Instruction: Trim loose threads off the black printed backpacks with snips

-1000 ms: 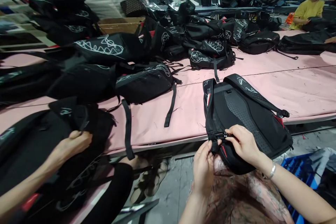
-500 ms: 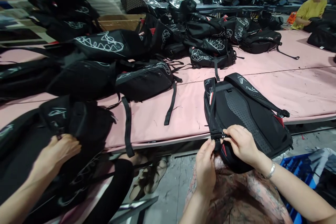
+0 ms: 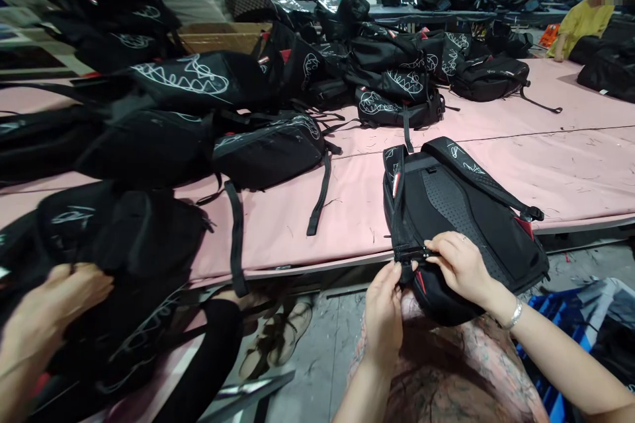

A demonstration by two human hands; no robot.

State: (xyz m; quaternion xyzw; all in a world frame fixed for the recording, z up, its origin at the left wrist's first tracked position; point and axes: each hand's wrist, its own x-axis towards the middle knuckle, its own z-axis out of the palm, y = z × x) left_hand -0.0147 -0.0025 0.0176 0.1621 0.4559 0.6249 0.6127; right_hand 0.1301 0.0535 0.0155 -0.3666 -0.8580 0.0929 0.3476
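Observation:
A black backpack (image 3: 456,211) lies back panel up on the pink table's near edge, its lower end overhanging toward my lap. White scribbled lines mark its shoulder straps (image 3: 464,162). My left hand (image 3: 384,307) is closed, thumb and fingers pinching the strap's lower end at the near-left corner. Just right of it, my right hand (image 3: 461,271) is closed in a pinch beside a small dark fitting (image 3: 414,254) on that strap. What sits between the right fingertips is too small to make out. Red trim shows at the bag's side.
At left, another person's hand (image 3: 74,294) grips a black backpack (image 3: 143,225). Several more black bags (image 3: 272,149) are heaped along the pink table (image 3: 278,231). A blue crate (image 3: 555,317) stands low at right. A person in yellow (image 3: 585,20) sits at the far right.
The co-worker's hand at left has moved left and down, and the bag there has shifted. My hands keep nearly the same pinch on the backpack; the view has turned slightly.

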